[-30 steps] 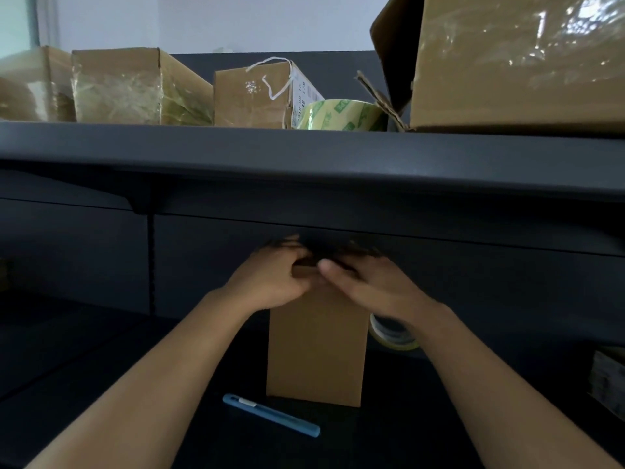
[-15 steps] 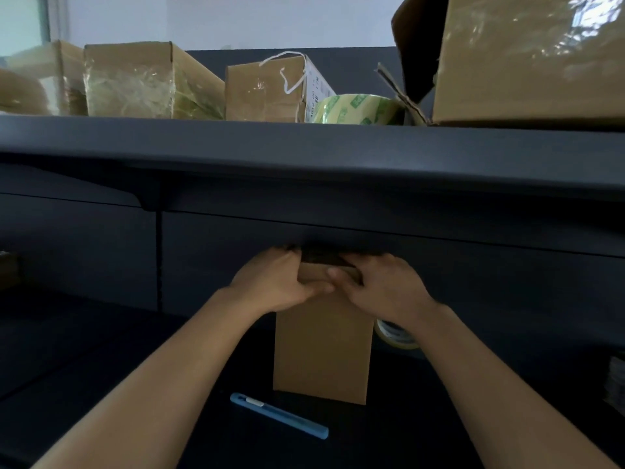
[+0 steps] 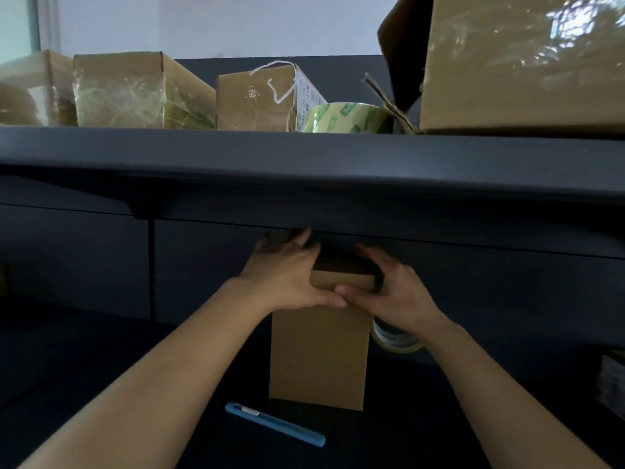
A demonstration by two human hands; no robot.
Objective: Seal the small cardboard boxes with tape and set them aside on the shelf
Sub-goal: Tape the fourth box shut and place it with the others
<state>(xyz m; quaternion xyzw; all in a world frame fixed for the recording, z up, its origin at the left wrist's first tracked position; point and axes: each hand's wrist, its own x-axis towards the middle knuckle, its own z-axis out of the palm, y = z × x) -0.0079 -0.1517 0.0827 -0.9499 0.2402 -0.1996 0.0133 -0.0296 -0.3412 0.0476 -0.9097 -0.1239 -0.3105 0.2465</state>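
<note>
A small plain cardboard box (image 3: 318, 360) stands upright on the dark desk (image 3: 101, 367) under the shelf. My left hand (image 3: 287, 275) grips its top left corner, thumb across the front face. My right hand (image 3: 395, 292) grips the top right corner, its thumb meeting the left thumb. The top of the box between my hands looks dark and I cannot tell how its flaps lie. A roll of clear tape (image 3: 395, 340) lies just behind my right wrist, partly hidden. A second tape roll (image 3: 348, 118) with green print sits on the shelf (image 3: 304, 154) above.
A blue utility knife (image 3: 274, 423) lies on the desk in front of the box. The shelf holds several taped cardboard boxes (image 3: 135, 93) at the left and a large box (image 3: 521, 62) at the right. Another object (image 3: 614, 384) shows at the right edge.
My hands have drawn apart from the middle of the box top to its two corners, uncovering the top edge. The view has shifted slightly; the box stays in place.
</note>
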